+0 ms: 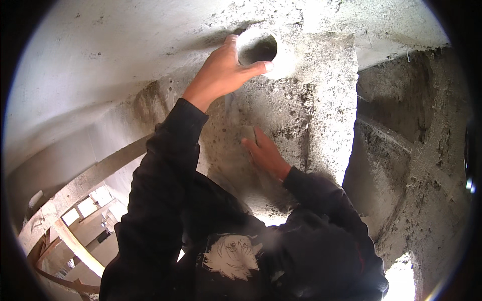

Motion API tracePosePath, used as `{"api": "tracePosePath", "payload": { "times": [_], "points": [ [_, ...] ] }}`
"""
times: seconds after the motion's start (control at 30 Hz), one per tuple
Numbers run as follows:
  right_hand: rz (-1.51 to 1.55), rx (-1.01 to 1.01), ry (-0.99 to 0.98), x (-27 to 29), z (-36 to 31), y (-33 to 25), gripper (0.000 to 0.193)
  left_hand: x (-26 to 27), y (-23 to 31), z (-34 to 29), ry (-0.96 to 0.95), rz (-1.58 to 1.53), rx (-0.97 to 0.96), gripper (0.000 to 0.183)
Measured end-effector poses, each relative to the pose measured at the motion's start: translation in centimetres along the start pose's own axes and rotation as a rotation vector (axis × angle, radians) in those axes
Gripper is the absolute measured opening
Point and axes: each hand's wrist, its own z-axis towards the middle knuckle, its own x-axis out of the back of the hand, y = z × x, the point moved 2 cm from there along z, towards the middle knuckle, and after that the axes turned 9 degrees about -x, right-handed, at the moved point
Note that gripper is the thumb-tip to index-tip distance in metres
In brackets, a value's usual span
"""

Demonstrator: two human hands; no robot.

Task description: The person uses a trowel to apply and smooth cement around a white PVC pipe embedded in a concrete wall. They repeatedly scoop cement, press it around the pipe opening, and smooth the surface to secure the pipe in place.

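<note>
My left hand (221, 70) reaches up and curves round the near-left rim of a round, hollow, pale thing (258, 39), like a short pipe end or a cup, against the rough concrete surface (329, 90). Its thumb lies along the lower edge and its fingers go behind the left side. The inside of the round thing is dark. Lower down, my right hand (268, 155) is closed around a small, pale grey, block-like piece (248, 133) close to the concrete. What that piece is made of I cannot tell.
A smooth pale concrete slab (100, 60) slopes overhead at the left. Below it, a curved beam (115, 159) runs over an opening with wooden pieces (78, 246) further down. At the right, a dark recess (391, 100) lies behind the bright pillar edge, beside rough grey masonry (427, 200).
</note>
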Motion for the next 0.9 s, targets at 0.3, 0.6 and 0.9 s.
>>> {"api": "tracePosePath", "payload": {
  "times": [0.3, 0.6, 0.9],
  "points": [
    [0.299, -0.178, 0.063, 2.3, -2.6, 1.8, 0.019, -0.3, -0.1, 0.2, 0.02, -0.061, -0.051, 0.121],
    [-0.21, -0.189, -0.532, -2.5, -1.2, 4.4, 0.054, -0.7, -0.3, 0.5, 0.044, 0.088, -0.029, 0.116],
    [-0.348, 0.237, 0.18, 1.7, -2.2, 5.0, 0.04, -0.7, 0.0, 0.2, 0.054, 0.01, -0.028, 0.113]
  ]
}}
